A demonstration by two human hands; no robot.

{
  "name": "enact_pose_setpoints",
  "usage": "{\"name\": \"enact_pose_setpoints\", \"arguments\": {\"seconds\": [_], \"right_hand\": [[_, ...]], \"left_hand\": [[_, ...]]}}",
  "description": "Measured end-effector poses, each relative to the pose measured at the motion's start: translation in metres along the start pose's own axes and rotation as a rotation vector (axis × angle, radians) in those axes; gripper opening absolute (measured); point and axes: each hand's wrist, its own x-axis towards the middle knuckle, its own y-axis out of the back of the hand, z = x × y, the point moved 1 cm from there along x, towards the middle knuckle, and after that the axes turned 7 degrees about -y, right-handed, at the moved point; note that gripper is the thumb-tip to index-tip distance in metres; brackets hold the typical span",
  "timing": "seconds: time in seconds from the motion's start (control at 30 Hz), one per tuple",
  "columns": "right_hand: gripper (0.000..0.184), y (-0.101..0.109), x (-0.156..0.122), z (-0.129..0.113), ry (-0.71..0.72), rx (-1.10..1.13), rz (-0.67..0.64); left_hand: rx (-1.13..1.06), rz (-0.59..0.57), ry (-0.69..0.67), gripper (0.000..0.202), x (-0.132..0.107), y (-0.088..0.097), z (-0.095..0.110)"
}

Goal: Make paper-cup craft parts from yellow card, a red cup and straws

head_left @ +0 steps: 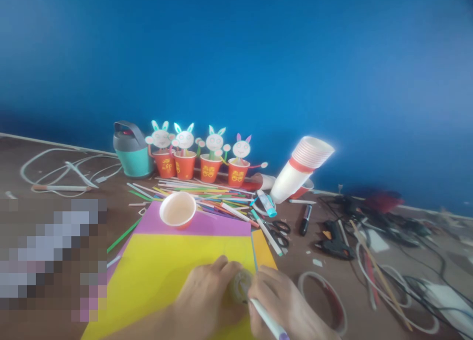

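Observation:
My left hand (212, 288) is curled against a small round ring (242, 284), which looks like a roll of clear tape, and holds it on the yellow paper (166, 266). My right hand (275, 295) grips a white marker (268, 320) with a purple end that points toward me. Its tip, hidden by my fingers, is at the ring's right side. Purple paper (218, 223) lies under the yellow sheet, and a paper cup (178, 211) stands on it.
Behind are straws or sticks (210, 194), red cups with rabbit figures (209, 168), a turquoise container (133, 153) and a leaning stack of cups (299, 170). Scissors (280, 231), a black marker (305, 221), a glue gun (336, 241), a tape roll (345, 305) and cables lie right.

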Motion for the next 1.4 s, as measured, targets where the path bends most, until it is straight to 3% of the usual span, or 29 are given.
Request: {"name": "enact_pose_setpoints", "arguments": {"seconds": [0.63,0.83,1.07,1.27,1.4], "right_hand": [[0.021,0.003,0.011,-0.003,0.109,-0.083,-0.104],[0.018,0.005,0.019,-0.005,0.082,-0.091,-0.242],[0.014,0.003,0.029,-0.002,-0.132,0.016,-0.410],[0.019,0.006,0.046,0.003,-0.418,0.136,-0.493],[0.018,0.003,0.050,0.009,-0.528,0.277,-0.541]], "left_hand": [[0.057,-0.049,0.042,0.031,0.002,0.009,0.010],[0.049,-0.043,0.037,0.030,0.001,0.009,0.010],[0.068,-0.027,0.004,0.021,0.000,0.009,0.008],[0.062,-0.019,0.014,0.034,0.000,0.009,0.008],[0.051,-0.011,0.018,0.036,-0.001,0.010,0.009]]}}
